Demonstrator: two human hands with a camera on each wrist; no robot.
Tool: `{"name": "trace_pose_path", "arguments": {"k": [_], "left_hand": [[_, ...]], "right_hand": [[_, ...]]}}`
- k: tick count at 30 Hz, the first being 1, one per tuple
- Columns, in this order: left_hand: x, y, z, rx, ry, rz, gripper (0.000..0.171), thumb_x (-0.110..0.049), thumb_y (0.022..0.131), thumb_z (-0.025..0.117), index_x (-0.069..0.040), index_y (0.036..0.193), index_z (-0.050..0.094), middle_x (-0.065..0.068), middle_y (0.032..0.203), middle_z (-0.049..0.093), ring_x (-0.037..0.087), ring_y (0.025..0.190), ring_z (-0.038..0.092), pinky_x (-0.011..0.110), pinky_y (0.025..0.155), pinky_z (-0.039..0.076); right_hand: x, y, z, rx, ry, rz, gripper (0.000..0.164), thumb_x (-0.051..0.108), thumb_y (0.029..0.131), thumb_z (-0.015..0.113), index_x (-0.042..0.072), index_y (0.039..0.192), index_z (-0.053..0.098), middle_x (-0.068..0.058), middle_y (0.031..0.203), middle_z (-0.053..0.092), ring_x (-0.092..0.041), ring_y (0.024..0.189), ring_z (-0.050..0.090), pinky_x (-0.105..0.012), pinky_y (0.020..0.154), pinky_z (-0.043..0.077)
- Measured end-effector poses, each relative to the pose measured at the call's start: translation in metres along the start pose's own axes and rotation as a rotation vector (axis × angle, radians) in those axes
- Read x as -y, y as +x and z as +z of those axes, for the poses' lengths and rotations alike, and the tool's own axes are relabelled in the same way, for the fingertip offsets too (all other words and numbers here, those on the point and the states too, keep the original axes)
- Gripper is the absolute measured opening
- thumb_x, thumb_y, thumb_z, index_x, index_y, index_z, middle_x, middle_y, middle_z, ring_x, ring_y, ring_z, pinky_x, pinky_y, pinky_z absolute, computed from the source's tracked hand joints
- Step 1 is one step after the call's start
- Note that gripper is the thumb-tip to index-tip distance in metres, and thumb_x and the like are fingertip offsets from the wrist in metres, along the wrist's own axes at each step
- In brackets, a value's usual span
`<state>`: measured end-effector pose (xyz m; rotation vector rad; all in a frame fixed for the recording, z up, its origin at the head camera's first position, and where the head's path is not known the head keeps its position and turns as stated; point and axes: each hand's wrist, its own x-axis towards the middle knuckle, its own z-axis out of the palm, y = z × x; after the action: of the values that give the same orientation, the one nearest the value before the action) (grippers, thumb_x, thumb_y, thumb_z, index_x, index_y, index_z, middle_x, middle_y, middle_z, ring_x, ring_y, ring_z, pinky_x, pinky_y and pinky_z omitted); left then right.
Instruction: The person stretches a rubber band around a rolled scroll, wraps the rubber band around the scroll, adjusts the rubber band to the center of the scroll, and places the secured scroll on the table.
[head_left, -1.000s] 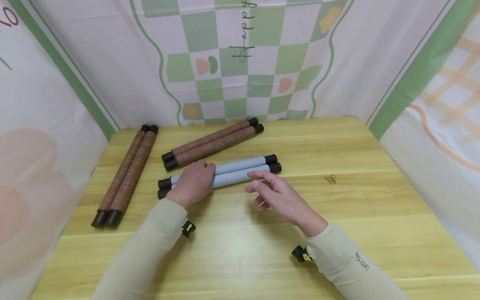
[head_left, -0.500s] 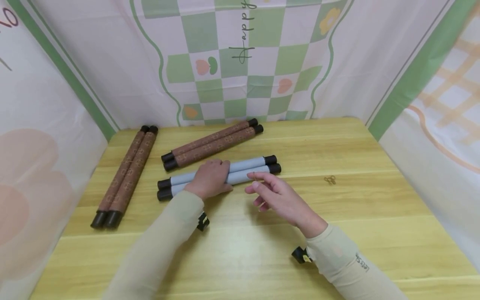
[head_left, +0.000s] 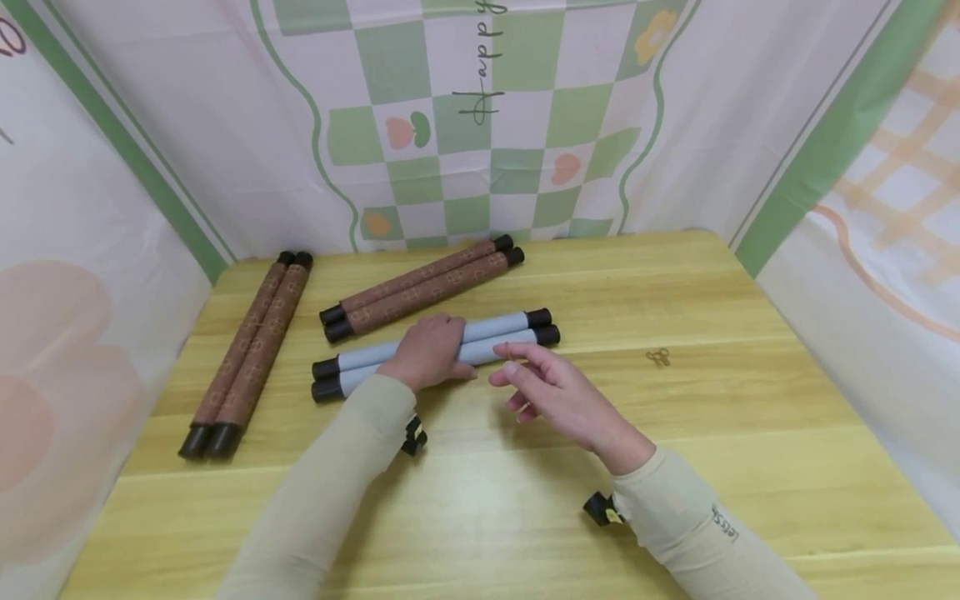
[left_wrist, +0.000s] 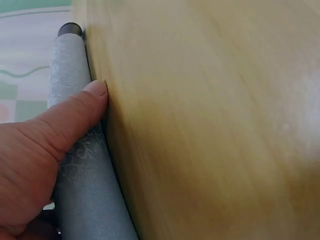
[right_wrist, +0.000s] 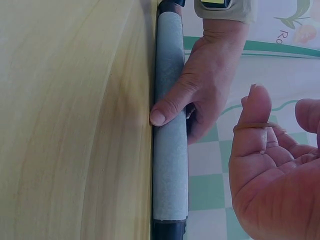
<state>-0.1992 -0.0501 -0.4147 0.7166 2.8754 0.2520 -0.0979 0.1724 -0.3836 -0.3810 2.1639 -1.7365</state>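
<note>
A light blue scroll (head_left: 495, 337), seen as two rolls side by side with black end knobs, lies across the middle of the table. My left hand (head_left: 426, 352) grips it from above, thumb on the near side; the other fingers are mostly hidden behind it. In the left wrist view the thumb presses the patterned blue roll (left_wrist: 92, 175). My right hand (head_left: 558, 392) is raised just right of the left hand, fingers loosely bent. A thin brown rubber band (right_wrist: 252, 125) loops round its index finger, and the thumb stands apart from it.
Behind the blue scroll lies a brown patterned scroll (head_left: 427, 287) with black ends. Another brown scroll (head_left: 251, 354) lies along the table's left side. Several small rubber bands (head_left: 657, 357) lie to the right on the wooden table (head_left: 675, 292). Printed curtains (head_left: 420, 67) enclose the back and sides.
My left hand has slid rightward along the blue scroll towards its middle, and its thumb now shows on the near side. The right hand has stayed in place with the rubber band.
</note>
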Motion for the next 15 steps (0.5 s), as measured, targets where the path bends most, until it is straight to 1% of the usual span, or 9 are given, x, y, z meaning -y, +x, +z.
{"name": "trace_pose_path", "arguments": {"k": [3,9,15], "left_hand": [[0.0004,0.0002,0.0009,0.0,0.014,0.009,0.074,-0.055,0.086,0.081,-0.004,0.134,0.058,0.013,0.125,0.064,0.031,0.115,0.062,0.047,0.103,0.052],[-0.0013,-0.0017,0.0007,-0.025,0.036,0.04,0.07,-0.052,0.087,0.08,-0.004,0.133,0.059,0.013,0.122,0.063,0.03,0.111,0.061,0.046,0.098,0.053],[-0.0059,-0.005,-0.002,-0.061,0.024,0.057,0.057,-0.039,0.083,0.081,-0.008,0.125,0.06,0.007,0.108,0.06,0.023,0.094,0.057,0.039,0.082,0.053]], "right_hand": [[0.0003,-0.0002,-0.0001,0.0,-0.001,0.0,0.047,0.034,0.112,0.048,0.007,0.151,0.049,-0.027,0.13,0.067,-0.049,0.098,0.067,-0.038,0.076,0.062],[0.0018,-0.0014,-0.001,-0.008,-0.004,-0.004,0.045,0.033,0.112,0.048,0.009,0.15,0.05,-0.027,0.13,0.067,-0.048,0.097,0.067,-0.038,0.076,0.063],[0.0017,-0.0017,-0.0031,-0.003,-0.003,-0.008,0.047,0.032,0.112,0.047,0.006,0.152,0.048,-0.027,0.13,0.067,-0.049,0.097,0.067,-0.039,0.076,0.063]]}}
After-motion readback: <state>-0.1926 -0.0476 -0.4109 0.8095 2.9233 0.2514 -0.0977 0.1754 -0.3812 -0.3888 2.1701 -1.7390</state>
